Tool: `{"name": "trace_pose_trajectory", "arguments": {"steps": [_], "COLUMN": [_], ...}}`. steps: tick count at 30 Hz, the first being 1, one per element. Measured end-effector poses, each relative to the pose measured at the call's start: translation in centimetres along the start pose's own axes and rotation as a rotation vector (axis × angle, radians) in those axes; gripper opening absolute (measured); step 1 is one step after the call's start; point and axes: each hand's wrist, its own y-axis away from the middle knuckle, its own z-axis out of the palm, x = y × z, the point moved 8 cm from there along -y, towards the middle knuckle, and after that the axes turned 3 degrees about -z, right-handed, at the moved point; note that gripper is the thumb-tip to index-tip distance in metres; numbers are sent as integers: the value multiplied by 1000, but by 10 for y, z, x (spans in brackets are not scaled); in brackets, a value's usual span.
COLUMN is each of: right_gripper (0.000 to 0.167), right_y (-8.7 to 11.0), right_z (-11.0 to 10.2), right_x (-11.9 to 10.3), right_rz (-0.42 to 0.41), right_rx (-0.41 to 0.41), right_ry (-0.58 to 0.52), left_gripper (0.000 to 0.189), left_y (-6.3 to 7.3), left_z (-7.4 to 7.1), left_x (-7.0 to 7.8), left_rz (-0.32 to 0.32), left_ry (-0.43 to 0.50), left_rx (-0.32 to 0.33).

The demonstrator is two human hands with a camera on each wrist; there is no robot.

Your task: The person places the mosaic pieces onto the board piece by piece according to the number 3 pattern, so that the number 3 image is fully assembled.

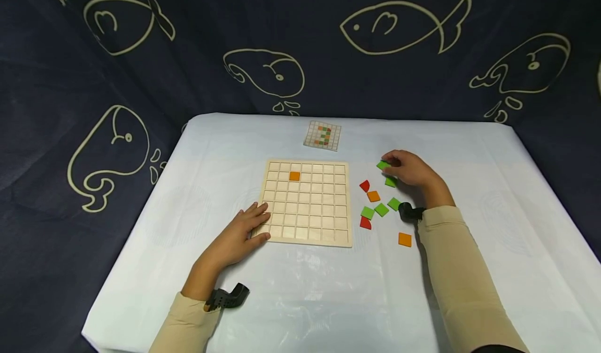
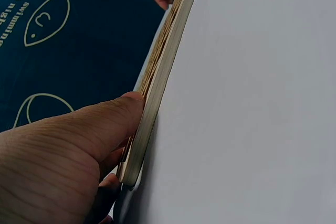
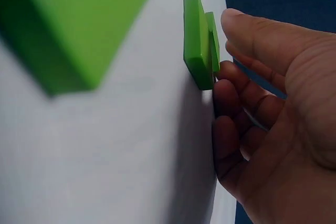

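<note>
My left hand [image 1: 239, 234] rests with extended fingers on the left edge of a pale wooden grid board [image 1: 350, 207]. In the left wrist view its thumb [image 2: 132, 98] lies along the board's rim. One orange square tile [image 1: 294, 176] sits in a cell near the board's top. Right of the board, my right hand [image 1: 409, 168] has thumb and forefinger at opposite sides of a green square tile [image 1: 382, 165], its fingers curled. Just below lies another green tile [image 1: 391, 182], which partly covers the first in the right wrist view.
Between board and right forearm lie several loose tiles: a red rounded piece [image 1: 364, 185], an orange square [image 1: 373, 196], a green square [image 1: 381, 209], another red piece [image 1: 365, 222]. An orange tile [image 1: 405, 239] lies nearer. A small pattern card [image 1: 307, 137] lies behind the board on the white-covered table [image 1: 300, 295].
</note>
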Motion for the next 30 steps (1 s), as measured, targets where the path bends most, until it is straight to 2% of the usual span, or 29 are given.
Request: {"name": "trace_pose_trajectory", "arguments": {"steps": [13,30], "right_gripper": [34,35], "right_y": [0,-1], "right_z": [3,5], "right_x": [1,0], "right_rz": [35,36], "right_rx": [-5,-30], "right_ry": [-6,9], "left_gripper": [54,55], "left_y": [1,0], "left_z": [0,0], "left_x": [0,-1], "left_rz": [-4,-4], "left_ry": [-1,-7], "left_rx": [0,-3]}}
